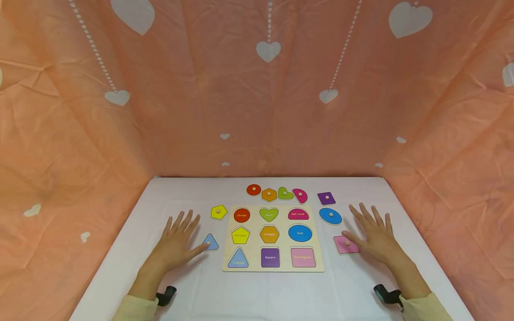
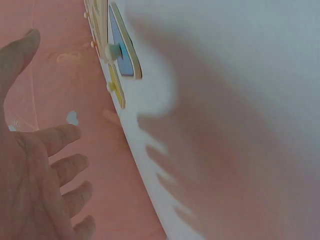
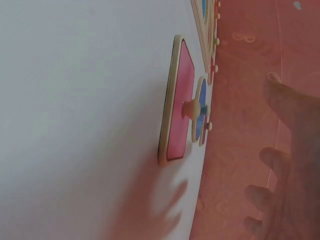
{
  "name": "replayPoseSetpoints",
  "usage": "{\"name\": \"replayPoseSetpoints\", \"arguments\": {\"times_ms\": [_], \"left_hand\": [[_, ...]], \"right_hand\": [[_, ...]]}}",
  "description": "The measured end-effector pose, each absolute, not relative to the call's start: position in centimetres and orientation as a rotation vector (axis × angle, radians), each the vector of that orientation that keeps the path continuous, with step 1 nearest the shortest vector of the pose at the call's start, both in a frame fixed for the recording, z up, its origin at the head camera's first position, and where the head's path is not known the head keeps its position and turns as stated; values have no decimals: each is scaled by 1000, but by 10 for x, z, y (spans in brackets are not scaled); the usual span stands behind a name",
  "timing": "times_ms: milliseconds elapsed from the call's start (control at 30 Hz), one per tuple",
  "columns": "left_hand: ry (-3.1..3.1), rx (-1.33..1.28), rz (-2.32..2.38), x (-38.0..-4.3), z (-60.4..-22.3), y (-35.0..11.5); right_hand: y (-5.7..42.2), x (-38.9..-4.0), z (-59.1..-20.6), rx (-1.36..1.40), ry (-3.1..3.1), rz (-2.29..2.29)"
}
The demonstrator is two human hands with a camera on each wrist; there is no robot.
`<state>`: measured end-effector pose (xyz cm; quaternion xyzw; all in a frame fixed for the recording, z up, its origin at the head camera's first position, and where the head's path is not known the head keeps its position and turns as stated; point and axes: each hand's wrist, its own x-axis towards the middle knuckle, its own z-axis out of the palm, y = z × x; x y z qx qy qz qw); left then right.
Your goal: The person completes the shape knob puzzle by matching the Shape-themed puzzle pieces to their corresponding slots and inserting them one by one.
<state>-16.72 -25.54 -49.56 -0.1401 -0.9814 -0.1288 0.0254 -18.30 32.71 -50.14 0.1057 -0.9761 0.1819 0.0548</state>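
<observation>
My left hand point(image 1: 176, 243) is spread over the table's left side, its thumb overlapping the blue triangle piece point(image 1: 211, 241) in the head view. In the left wrist view that hand point(image 2: 35, 175) hovers apart from the triangle point(image 2: 123, 47) and its knob. On the other side my right hand point(image 1: 375, 236) is also spread, thumb overlapping the pink rectangle piece point(image 1: 341, 244). The right wrist view has the rectangle point(image 3: 182, 95) flat on the table, with the hand point(image 3: 290, 165) raised off it. Between the hands lies a wooden shape puzzle board point(image 1: 255, 267) with printed, labelled shapes.
Left of the board is a yellow pentagon point(image 1: 219, 214). Behind it lie a red circle point(image 1: 250, 191), orange hexagon point(image 1: 267, 197), green heart point(image 1: 286, 196) and magenta half-round point(image 1: 298, 199). A purple square point(image 1: 323, 200) and blue oval point(image 1: 326, 218) are to the right. Peach curtains point(image 1: 257, 111) surround the white table.
</observation>
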Motion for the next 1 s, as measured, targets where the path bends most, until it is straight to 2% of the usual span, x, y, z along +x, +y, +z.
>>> {"name": "replayPoseSetpoints", "arguments": {"times_ms": [1000], "left_hand": [[-3098, -595, -399, -165, -510, -221]], "right_hand": [[274, -213, -496, 386, -3010, 538]]}}
